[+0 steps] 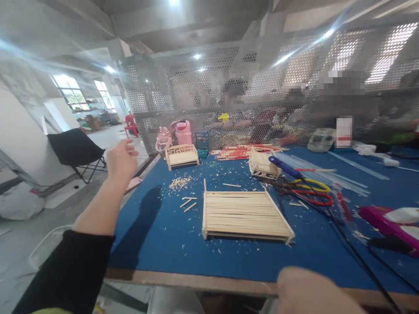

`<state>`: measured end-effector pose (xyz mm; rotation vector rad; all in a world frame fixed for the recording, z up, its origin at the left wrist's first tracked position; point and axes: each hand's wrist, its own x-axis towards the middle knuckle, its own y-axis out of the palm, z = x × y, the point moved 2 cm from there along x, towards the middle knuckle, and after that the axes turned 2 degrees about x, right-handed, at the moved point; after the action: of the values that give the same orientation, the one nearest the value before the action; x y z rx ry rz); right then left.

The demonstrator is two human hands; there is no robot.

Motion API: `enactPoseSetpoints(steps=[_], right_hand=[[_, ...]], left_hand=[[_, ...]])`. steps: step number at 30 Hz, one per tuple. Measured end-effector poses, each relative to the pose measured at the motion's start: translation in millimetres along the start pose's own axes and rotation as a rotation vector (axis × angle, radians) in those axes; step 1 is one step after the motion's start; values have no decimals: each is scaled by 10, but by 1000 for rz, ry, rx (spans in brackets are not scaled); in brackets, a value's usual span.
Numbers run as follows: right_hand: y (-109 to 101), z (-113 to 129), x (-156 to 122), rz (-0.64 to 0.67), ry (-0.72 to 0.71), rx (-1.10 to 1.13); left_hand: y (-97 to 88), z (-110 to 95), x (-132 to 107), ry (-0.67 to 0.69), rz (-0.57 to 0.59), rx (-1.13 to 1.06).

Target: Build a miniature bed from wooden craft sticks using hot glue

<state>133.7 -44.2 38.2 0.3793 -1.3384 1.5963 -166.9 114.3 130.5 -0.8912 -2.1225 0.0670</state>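
Taking the stick panel [244,213] in the middle of the blue table [157,235] as the dial's centre: at nine o'clock, off the table, stands a black folding chair [75,150]. The left hand [121,159] hangs in the air at ten o'clock, past the table's left edge. Its fingers are loosely curled and smeared by blur, and nothing shows in its grip. A small stick bench [181,156] sits at eleven o'clock, with wood chips [179,182] strewn between it and the panel. Behind the bench are a pink bottle [183,132] and a teal basket [202,144].

At twelve, a stick box [262,163] lies tilted. At two o'clock are red and yellow scissors [310,192], partly crossed by a blue-handled tool [284,167].

The right hand [310,292] is at five o'clock by the table's near edge. It is badly blurred and cut off by the frame, so its grip cannot be told.

The panel itself lies flat and untouched.
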Motion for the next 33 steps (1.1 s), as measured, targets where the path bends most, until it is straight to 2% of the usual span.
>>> enactPoseSetpoints(steps=[2, 4, 5, 7, 10, 13, 17, 26, 33], right_hand=[[-230, -248, 113, -56, 45, -20], [-283, -557, 379, -112, 98, -60], [-230, -720, 542, -57, 131, -95], [-20, -1016, 841, 174, 199, -171], [307, -1279, 1058, 448, 306, -229], [452, -1306, 1030, 555, 341, -210], [418, -1250, 951, 550, 336, -185], [379, -1263, 919, 541, 305, -220], [420, -1221, 898, 508, 215, -220]], left_hand=[[111, 90, -64, -93, 102, -41], [403, 115, -258, -191, 227, -170], [580, 116, -377, -238, 278, -266], [897, 120, -599, -281, 342, -363], [1134, 183, -802, -329, 397, -440], [1114, 261, -867, -352, 456, -464], [1039, 266, -905, -348, 516, -433], [929, 206, -917, -287, 472, -85], [895, 189, -936, -235, 439, 56]])
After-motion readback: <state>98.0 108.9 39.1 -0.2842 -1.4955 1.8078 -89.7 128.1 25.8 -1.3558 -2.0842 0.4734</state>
